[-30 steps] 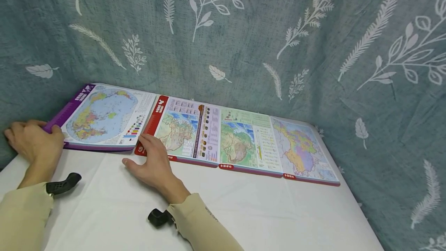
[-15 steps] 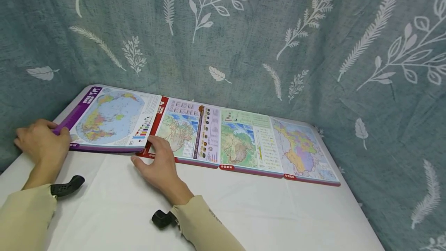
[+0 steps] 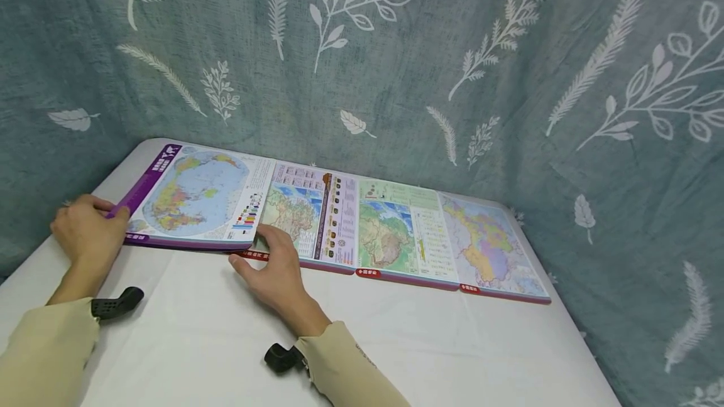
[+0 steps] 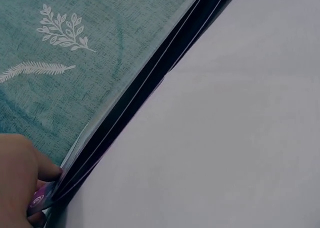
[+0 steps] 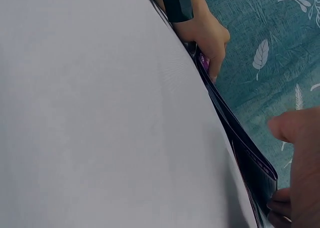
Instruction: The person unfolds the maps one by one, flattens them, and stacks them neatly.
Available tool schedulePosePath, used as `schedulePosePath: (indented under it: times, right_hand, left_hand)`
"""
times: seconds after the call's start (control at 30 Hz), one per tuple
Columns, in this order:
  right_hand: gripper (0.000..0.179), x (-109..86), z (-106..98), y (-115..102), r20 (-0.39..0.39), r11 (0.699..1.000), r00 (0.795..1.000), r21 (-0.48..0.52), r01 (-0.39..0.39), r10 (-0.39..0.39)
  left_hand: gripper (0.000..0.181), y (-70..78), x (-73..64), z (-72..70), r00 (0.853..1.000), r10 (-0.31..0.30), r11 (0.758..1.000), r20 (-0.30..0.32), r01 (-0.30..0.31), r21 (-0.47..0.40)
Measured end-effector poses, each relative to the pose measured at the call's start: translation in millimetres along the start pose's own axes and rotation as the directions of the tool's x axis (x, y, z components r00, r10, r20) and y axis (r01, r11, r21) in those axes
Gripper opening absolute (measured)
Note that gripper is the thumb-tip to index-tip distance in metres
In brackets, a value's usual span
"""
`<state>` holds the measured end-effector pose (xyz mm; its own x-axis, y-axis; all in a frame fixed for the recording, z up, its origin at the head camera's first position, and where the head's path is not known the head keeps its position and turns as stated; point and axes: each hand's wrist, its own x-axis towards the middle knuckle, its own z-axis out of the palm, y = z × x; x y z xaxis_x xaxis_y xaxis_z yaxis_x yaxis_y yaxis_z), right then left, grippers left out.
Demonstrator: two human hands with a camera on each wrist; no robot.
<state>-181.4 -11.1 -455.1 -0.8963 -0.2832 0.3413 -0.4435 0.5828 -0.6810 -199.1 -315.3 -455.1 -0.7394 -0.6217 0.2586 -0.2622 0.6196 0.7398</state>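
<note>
A world map point(image 3: 195, 196) with a purple left band lies on a few thin layers at the table's left. My left hand point(image 3: 90, 231) pinches its left near corner, thumb on top and fingers beneath. In the left wrist view, dark gaps show between the layers near that hand point(image 4: 17, 178). My right hand point(image 3: 278, 272) is at the right near corner, fingers at the edge and thumb held apart. The world map's right side overlaps a mauve map point(image 3: 291, 222) with a red tab, hiding its left band.
A green relief map point(image 3: 387, 234) and a multicoloured map point(image 3: 492, 247) continue the row to the right. The white table point(image 3: 452, 344) extends in front. A teal leaf-print curtain point(image 3: 362, 68) hangs close behind the maps and at both sides.
The world map has slid right with both hands, now covering the mauve map's red left band. More white table shows on its left. The other maps have stayed put.
</note>
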Motion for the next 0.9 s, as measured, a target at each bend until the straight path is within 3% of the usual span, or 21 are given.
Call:
schedulePosePath:
  times: [0.4,0.9]
  right_hand:
    - [0.063,-9.5,-18,10,-0.022,1.000,1.000,0.009,0.014,-0.013]
    - [0.069,-19.9,-41,27,-0.033,0.999,0.999,-0.026,-0.025,0.024]
  left_hand:
    - [0.033,9.6,-6.7,6.5,0.998,0.057,0.998,0.028,-0.056,-0.027]
    - [0.030,24.1,-22.0,18.8,0.991,0.118,0.993,0.062,-0.116,-0.038]
